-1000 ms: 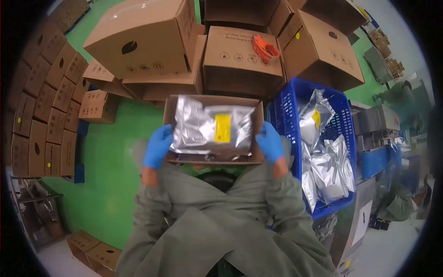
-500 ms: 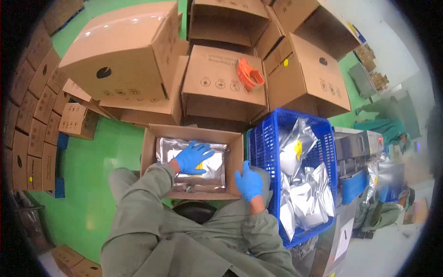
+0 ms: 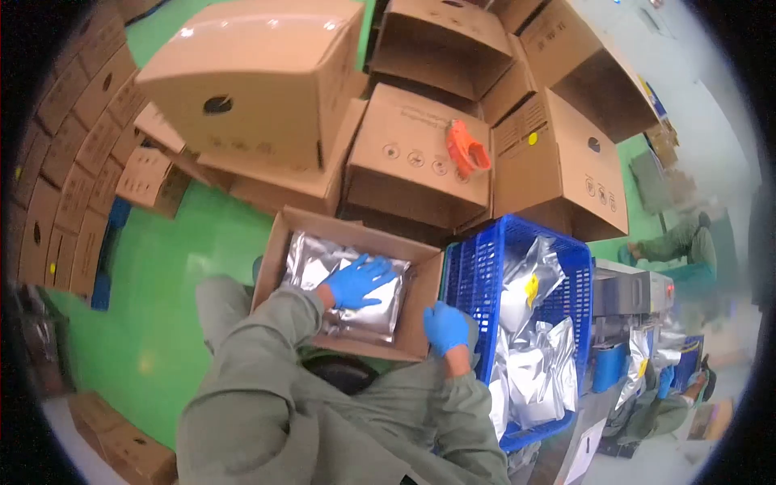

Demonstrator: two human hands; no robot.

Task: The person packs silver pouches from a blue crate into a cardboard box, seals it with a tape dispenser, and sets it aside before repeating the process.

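Note:
My left hand (image 3: 359, 281), in a blue glove, lies with fingers spread on a silver foil pouch (image 3: 380, 319) inside an open cardboard box (image 3: 323, 217) on my lap. At the box's right wall is my right hand (image 3: 445, 327), also gloved in blue, with its fingers curled in against the edge. Just right of it stands a blue plastic basket (image 3: 477, 271) holding several silver pouches (image 3: 535, 380), one with a yellow label (image 3: 531, 287).
Large cardboard boxes (image 3: 234, 113) are stacked ahead, and an orange tape dispenser (image 3: 467, 149) rests on one. More boxes (image 3: 77, 194) line the left. A grey machine (image 3: 626, 291) stands right, with a co-worker (image 3: 659, 416) beyond it.
The view has turned, and the box on my lap now appears tilted. My right hand has closed from a looser pose onto the box's right edge. My left hand stays on the pouch.

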